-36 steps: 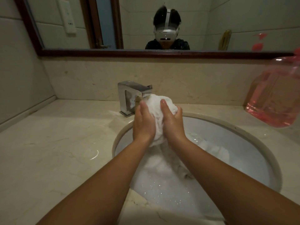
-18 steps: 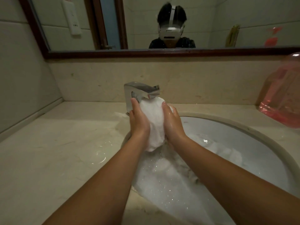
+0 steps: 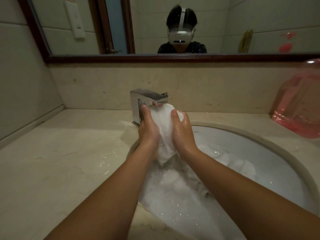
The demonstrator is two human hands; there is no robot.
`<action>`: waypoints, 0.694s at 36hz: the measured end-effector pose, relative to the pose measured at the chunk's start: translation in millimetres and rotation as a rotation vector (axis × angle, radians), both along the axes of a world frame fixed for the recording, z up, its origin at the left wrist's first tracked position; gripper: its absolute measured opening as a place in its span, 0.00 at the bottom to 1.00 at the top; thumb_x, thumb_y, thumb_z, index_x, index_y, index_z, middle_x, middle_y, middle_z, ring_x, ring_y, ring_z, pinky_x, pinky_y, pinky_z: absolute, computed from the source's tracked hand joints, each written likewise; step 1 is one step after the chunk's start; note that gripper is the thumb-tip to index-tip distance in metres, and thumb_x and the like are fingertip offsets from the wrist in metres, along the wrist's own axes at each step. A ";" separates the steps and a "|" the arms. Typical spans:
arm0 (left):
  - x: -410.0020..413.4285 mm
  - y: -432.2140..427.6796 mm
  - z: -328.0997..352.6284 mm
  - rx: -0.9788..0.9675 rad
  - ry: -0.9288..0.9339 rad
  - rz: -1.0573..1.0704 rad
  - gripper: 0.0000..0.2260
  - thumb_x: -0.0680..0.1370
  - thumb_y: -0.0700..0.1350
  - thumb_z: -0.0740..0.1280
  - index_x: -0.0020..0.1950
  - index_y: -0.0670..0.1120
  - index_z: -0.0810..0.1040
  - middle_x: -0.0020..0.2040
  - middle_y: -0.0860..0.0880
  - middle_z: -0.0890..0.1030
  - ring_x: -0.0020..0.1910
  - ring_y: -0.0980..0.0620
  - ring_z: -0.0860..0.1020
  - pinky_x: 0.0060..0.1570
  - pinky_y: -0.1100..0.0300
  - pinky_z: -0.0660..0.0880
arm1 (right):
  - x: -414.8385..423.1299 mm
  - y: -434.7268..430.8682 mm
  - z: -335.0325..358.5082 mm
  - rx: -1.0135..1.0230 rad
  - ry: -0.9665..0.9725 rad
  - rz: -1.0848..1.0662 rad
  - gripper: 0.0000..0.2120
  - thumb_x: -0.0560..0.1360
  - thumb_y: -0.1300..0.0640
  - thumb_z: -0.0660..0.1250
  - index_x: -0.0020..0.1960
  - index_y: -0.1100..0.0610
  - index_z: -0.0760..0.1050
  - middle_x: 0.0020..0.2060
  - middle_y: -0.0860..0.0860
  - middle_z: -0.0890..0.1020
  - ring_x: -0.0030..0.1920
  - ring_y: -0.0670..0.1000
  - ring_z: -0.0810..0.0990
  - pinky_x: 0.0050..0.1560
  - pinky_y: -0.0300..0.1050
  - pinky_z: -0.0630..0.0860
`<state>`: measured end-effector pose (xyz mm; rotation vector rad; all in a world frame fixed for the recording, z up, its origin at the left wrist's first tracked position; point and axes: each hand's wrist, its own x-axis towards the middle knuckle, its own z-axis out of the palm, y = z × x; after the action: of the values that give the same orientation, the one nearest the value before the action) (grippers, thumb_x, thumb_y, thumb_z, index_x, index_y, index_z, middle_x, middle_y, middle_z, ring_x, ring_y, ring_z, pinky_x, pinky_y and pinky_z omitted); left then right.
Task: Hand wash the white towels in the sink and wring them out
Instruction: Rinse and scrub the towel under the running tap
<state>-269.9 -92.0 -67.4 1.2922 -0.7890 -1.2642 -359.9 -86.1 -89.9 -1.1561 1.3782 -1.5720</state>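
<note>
View has swung slightly left: translucent pink plastic bottle (image 3: pixel 299 108) now sits closer to right edge. Wet white towel bundle (image 3: pixel 164 129) is no longer round ball above your palms. You've pressed it long and narrow, lower end trailing further toward suds. Your left hand (image 3: pixel 149 134) has slid up, thumb now overlapping angular chrome faucet (image 3: pixel 147 99). Your right hand (image 3: pixel 183 135) curls further over bundle's top.

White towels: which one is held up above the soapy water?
The bunched towel gripped between the left hand and the right hand, just under the faucet. The other towel lies low in the sink, in the water at the right.
</note>
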 end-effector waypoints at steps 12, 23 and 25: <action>-0.6 0.1 -1.7 -0.034 0.017 0.139 0.35 0.78 0.77 0.52 0.62 0.51 0.83 0.59 0.49 0.84 0.62 0.41 0.81 0.68 0.45 0.75 | -3.8 -1.5 1.5 0.039 -0.077 0.003 0.16 0.86 0.34 0.55 0.64 0.42 0.71 0.56 0.41 0.80 0.59 0.47 0.80 0.59 0.46 0.74; -3.6 5.8 1.7 -0.106 -0.093 0.091 0.34 0.83 0.71 0.50 0.74 0.48 0.77 0.65 0.53 0.78 0.67 0.47 0.76 0.67 0.53 0.71 | -5.6 8.5 5.4 0.044 -0.165 -0.019 0.20 0.81 0.33 0.64 0.57 0.47 0.82 0.54 0.47 0.88 0.57 0.51 0.86 0.67 0.59 0.80; -6.9 5.3 -0.2 -0.155 -0.116 0.035 0.37 0.82 0.74 0.50 0.75 0.49 0.76 0.68 0.52 0.78 0.68 0.48 0.77 0.69 0.50 0.72 | -6.6 10.0 7.2 0.028 -0.164 -0.035 0.21 0.78 0.33 0.67 0.56 0.49 0.82 0.52 0.49 0.89 0.55 0.52 0.87 0.65 0.61 0.81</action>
<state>-276.8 -86.8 -67.6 1.2558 -0.9245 -1.0860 -366.5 -76.1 -82.7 -0.9688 1.3145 -1.6281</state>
